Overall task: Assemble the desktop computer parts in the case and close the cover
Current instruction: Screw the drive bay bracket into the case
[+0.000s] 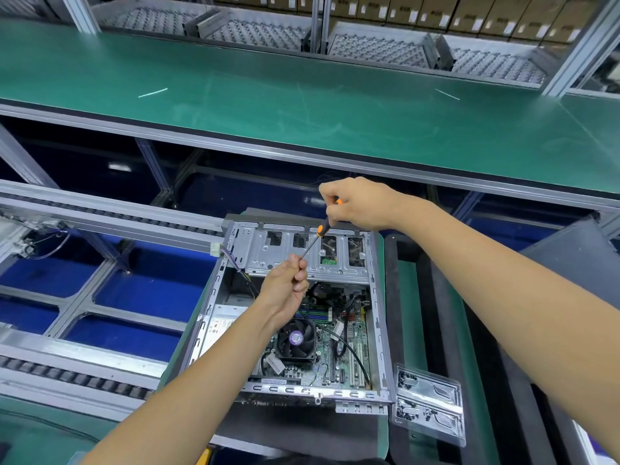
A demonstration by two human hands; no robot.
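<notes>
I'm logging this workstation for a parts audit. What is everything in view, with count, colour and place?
computer case: one, grey metal, open, centre.
fan: one, black, on the green board inside the case.
screwdriver: one, orange and black handle, over the case's far end.
screw tray: one, clear plastic, dark screws in it, right of the case.
bench top: one, green, behind.
cardboard boxes: many, brown, top shelf.
left hand: pinches the screwdriver tip.
right hand: grips the handle.

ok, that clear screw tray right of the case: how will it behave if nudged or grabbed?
The screw tray looks like thin clear plastic, so probably light and flexible when gripped. Its black screws lie loose, so they'd likely scatter. It seems to overhang the foam pad, so may tip.
</notes>
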